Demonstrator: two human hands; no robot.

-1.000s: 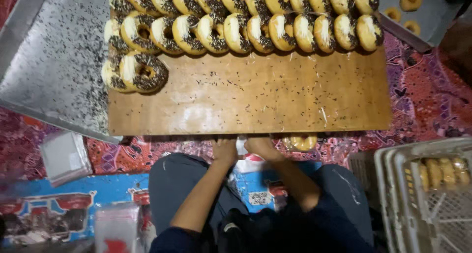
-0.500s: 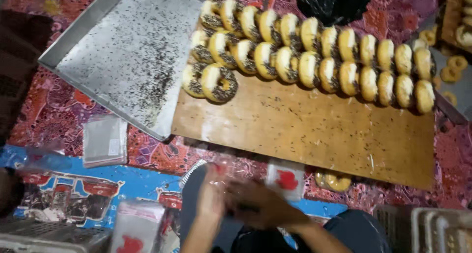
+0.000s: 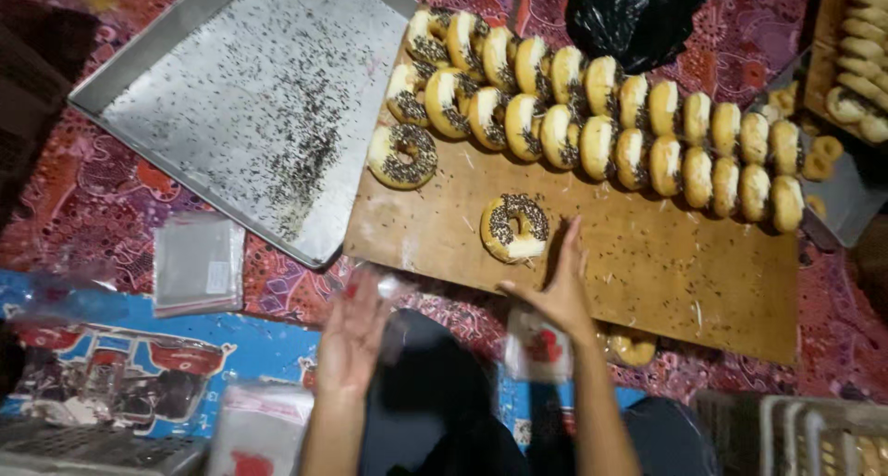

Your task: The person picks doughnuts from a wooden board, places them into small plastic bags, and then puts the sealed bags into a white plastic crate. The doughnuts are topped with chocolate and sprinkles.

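It looks like a small home bakery on the floor: rows of sprinkled donuts (image 3: pixel 592 124) on a wooden board (image 3: pixel 647 263), a metal tray (image 3: pixel 185 97), patterned cloth (image 3: pixel 102 198).

My two forearms are bare from the elbows down, with no sleeves, watch or rings showing. The left hand (image 3: pixel 351 333) and right hand (image 3: pixel 560 286) are ungloved. Dark trousers cover my legs below them.
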